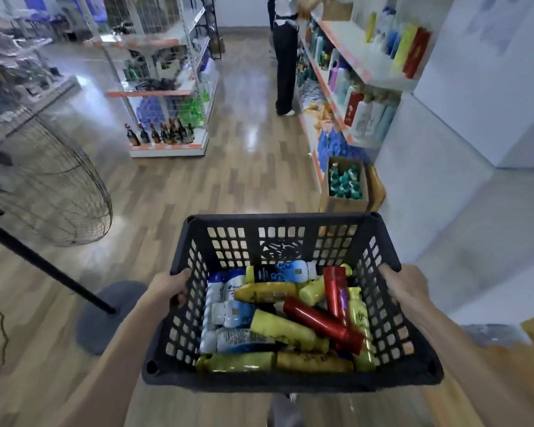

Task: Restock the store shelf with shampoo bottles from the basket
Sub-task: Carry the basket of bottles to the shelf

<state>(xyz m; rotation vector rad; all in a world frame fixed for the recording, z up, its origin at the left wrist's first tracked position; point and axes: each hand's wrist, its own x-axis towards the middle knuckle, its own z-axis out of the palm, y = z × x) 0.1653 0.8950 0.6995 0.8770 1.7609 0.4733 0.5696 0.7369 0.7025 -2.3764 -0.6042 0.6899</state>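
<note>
You carry one black basket (278, 218) in two hands: left hand (170, 287) fingers curl over its left rim, right hand (404, 288) fingers over its right. Heaped inside: two red bottles (321, 325), roughly five white-and-blue bottles (232, 314), roughly six yellow bottles (285, 330). The shelf (349, 53) stands far right.

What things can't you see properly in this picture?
Head view only.
Shampoo bottles: the lowest ones are buried under the top ones in the basket.
Their labels: too blurred to read.
Person at the shelf: upper body cut off by the top edge.
Fan: cut off by the left edge.
</note>
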